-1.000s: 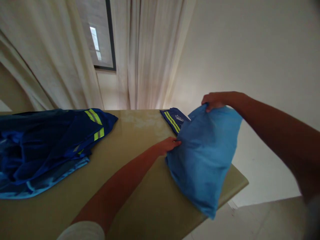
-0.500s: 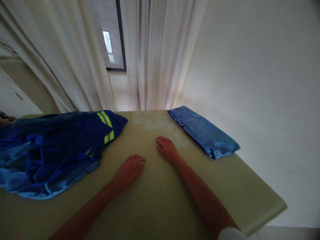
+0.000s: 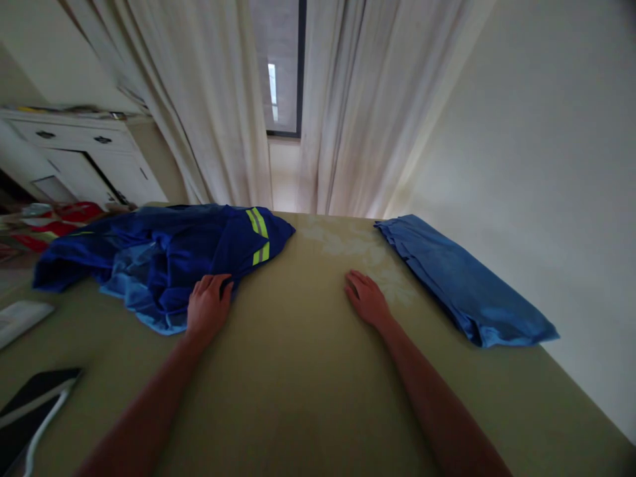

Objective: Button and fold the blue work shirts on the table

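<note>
"What's around the hands?"

"Beyond them, cream curtains [image 3: 213, 99] flank a window [image 3: 281, 73] past the far edge of a tan table [image 3: 298, 371]. A white cabinet [image 3: 116, 162] stands further off, beyond the left hand [image 3: 209, 308]. On that hand's outer side lie a white cable [image 3: 44, 427] and a dark flat object [image 3: 52, 379]."

"And the clothes?"

"A rumpled blue garment [image 3: 183, 242] with yellow-and-grey reflective stripes [image 3: 261, 253] spreads just past the left hand. A folded blue garment [image 3: 462, 281] lies outward of the right hand [image 3: 368, 299], apart from it."

"Is either one gripping?"

"The right is slack and holds nothing, thumb parted from bent fingers. The left is loosely spread, overlapping the rumpled garment's near edge; I can't tell whether it touches the cloth."

"Pose?"

"Both palms down, forearms slanting inward from the near side, table surface between them."
</note>
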{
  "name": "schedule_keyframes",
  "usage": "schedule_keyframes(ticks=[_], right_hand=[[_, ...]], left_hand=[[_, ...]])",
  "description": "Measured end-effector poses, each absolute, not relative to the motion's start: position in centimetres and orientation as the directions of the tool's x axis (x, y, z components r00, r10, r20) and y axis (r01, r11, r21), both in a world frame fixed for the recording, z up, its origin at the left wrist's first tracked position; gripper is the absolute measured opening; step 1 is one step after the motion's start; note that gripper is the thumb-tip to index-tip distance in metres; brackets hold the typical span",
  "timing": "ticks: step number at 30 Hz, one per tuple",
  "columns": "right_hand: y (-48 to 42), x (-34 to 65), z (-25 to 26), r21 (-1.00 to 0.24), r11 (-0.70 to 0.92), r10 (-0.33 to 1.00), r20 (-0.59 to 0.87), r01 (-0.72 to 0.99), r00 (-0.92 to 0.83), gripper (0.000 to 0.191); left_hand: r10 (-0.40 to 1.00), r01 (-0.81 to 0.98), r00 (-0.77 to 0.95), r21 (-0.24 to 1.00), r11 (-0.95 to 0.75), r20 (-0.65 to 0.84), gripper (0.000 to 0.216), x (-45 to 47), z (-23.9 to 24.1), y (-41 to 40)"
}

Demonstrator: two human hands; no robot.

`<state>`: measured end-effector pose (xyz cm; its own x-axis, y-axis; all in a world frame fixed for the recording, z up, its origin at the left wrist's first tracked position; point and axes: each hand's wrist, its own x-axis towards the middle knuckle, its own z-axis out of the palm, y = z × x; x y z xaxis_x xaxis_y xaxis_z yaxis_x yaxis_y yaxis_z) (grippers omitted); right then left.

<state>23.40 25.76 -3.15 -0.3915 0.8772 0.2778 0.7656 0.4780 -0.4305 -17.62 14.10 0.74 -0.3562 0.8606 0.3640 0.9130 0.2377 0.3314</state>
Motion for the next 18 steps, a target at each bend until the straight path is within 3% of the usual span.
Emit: schedule_keyframes(ticks=[5, 8, 10, 15, 17, 18], right_hand=[[26.0, 23.6, -3.2, -0.448, 0.486, 0.873, 0.288, 0.751, -0.393, 0.05], [26.5, 23.7, -3.1, -0.442, 0.495, 0.867, 0.301, 0.748, -0.396, 0.049], [26.6, 23.7, -2.8, -0.445, 0.499, 0.865, 0.312, 0.744, -0.394, 0.048], [24.9, 22.8, -0.8, -0.577, 0.473, 0.872, 0.414, 0.665, -0.261, 0.049], [23.3, 22.1, 0.0, -0.718, 0.405, 0.912, 0.364, 0.566, -0.19, 0.057], [22.3, 21.9, 0.3, -0.795, 0.352, 0.936, 0.3, 0.494, -0.184, 0.063]], left_hand=[[0.763, 0.854, -0.512, 0.327, 0.404, 0.395, 0.055, -18.6, 0.9, 13.5], [0.791, 0.849, -0.491, 0.403, 0.341, 0.364, 0.045, -19.5, 1.3, 13.4], [0.765, 0.837, -0.489, 0.471, 0.277, 0.419, 0.042, -19.5, 2.3, 13.5], [0.709, 0.818, -0.396, 0.575, -0.017, 0.584, 0.038, -13.3, 7.2, 11.7], [0.76, 0.798, -0.198, 0.553, -0.242, 0.618, 0.038, -8.8, 8.8, 9.2], [0.801, 0.759, -0.005, 0.524, -0.386, 0.598, 0.037, -6.5, 9.2, 7.6]])
